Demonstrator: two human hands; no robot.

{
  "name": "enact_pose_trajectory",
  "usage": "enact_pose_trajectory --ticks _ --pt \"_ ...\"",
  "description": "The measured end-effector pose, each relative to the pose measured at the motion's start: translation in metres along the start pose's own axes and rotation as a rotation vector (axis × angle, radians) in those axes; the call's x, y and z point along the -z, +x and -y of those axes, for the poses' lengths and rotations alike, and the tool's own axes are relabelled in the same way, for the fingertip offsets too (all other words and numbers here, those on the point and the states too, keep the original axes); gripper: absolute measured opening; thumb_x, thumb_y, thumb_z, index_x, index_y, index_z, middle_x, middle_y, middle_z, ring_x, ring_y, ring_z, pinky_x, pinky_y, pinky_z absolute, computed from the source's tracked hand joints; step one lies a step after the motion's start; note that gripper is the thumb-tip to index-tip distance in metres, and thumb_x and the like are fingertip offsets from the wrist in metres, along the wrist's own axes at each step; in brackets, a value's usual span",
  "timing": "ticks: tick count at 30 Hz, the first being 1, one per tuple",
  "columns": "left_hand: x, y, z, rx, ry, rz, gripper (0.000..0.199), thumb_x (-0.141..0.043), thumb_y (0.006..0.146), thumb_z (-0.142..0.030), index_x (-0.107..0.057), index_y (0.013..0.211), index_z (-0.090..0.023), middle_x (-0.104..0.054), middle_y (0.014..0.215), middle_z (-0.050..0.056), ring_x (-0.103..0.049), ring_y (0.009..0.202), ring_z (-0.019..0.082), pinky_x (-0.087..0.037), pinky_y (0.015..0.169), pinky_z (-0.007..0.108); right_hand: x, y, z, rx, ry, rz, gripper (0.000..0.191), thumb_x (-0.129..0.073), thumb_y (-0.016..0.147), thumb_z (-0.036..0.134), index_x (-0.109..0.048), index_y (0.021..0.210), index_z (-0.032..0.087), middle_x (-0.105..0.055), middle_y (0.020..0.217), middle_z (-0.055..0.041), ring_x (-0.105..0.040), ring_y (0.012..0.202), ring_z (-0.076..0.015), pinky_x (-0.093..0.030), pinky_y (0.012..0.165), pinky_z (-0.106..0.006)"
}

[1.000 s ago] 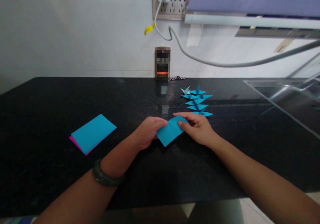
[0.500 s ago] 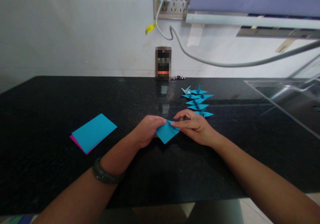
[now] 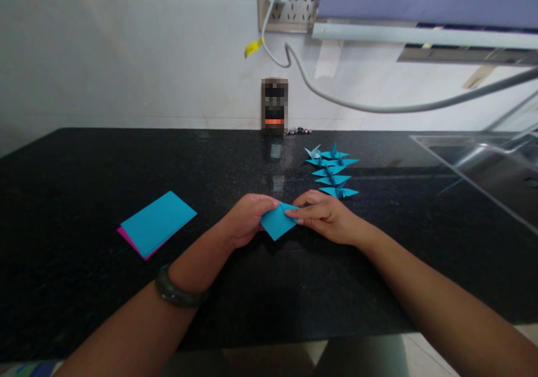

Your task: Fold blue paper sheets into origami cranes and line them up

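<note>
Glossy, speckled black countertop point(image 3: 269, 304).

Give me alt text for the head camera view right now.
Two bare hands, left and right, hold a small blue paper square with a folded corner above a black counter. Folded blue paper cranes sit beyond the right hand; stacked paper lies left.

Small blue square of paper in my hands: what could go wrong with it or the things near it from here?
The blue paper might crease crookedly: the left hand grips one side while fingers of the right hand press near a fold.

The right hand looks close to the nearest blue folded-paper crane, so it could bump it.

The left forearm might nudge the blue and pink paper stack beside it.
</note>
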State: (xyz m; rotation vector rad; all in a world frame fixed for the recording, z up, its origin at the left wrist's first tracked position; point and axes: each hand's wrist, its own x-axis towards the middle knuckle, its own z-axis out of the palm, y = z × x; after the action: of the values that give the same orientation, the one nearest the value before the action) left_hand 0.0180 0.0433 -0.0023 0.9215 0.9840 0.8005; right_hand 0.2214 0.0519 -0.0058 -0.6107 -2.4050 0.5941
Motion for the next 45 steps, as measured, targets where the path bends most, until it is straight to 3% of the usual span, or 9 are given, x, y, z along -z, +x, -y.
enact_pose_trajectory --ticks 8,26,37,40,45 --pt "0.002 0.000 0.002 -0.012 -0.005 -0.017 0.011 -0.062 0.064 -0.021 -0.062 0.066 -0.011 -0.056 0.055 0.000 -0.046 0.050 0.009 -0.035 0.050 0.023 0.001 0.000 0.004 0.004 0.001 0.040 0.033 -0.054 0.085 0.025 -0.060 0.116 0.020 -0.056 0.094 -0.0071 -0.052 0.087 -0.0151 -0.045 0.079 -0.032" --pt "0.005 0.004 0.004 -0.003 -0.037 -0.012 0.013 -0.062 0.067 -0.021 -0.064 0.072 -0.010 -0.058 0.059 0.001 -0.047 0.051 0.009 -0.036 0.052 0.024 0.005 0.003 0.009 0.030 -0.039 0.060 0.037 -0.045 0.087 0.014 -0.057 0.121 0.024 -0.054 0.098 -0.0079 -0.051 0.090 -0.0162 -0.043 0.080 -0.034" --pt "0.000 0.001 0.001 0.010 -0.080 -0.059 0.008 -0.061 0.066 -0.018 -0.062 0.064 -0.010 -0.057 0.057 0.001 -0.050 0.051 0.010 -0.040 0.054 0.025 0.006 0.003 0.010 0.024 -0.059 0.073 0.035 -0.046 0.086 0.014 -0.059 0.118 0.021 -0.055 0.098 -0.0090 -0.051 0.090 -0.0171 -0.043 0.080 -0.035" --pt "-0.001 0.001 0.001 0.037 -0.109 -0.075 0.014 -0.062 0.069 -0.024 -0.061 0.063 -0.011 -0.055 0.053 -0.001 -0.048 0.048 0.009 -0.038 0.051 0.024 0.006 0.003 0.010 0.018 -0.063 0.075 0.035 -0.046 0.086 0.014 -0.059 0.118 0.021 -0.056 0.099 -0.0088 -0.051 0.091 -0.0169 -0.043 0.082 -0.035" --pt "0.000 0.000 0.002 0.040 -0.032 0.027 0.029 -0.068 0.068 -0.037 -0.059 0.062 -0.010 -0.051 0.049 -0.003 -0.041 0.043 0.006 -0.031 0.046 0.021 0.005 0.003 0.009 0.023 -0.065 0.084 0.034 -0.046 0.086 0.014 -0.059 0.117 0.020 -0.055 0.098 -0.0087 -0.051 0.092 -0.0169 -0.043 0.082 -0.034"
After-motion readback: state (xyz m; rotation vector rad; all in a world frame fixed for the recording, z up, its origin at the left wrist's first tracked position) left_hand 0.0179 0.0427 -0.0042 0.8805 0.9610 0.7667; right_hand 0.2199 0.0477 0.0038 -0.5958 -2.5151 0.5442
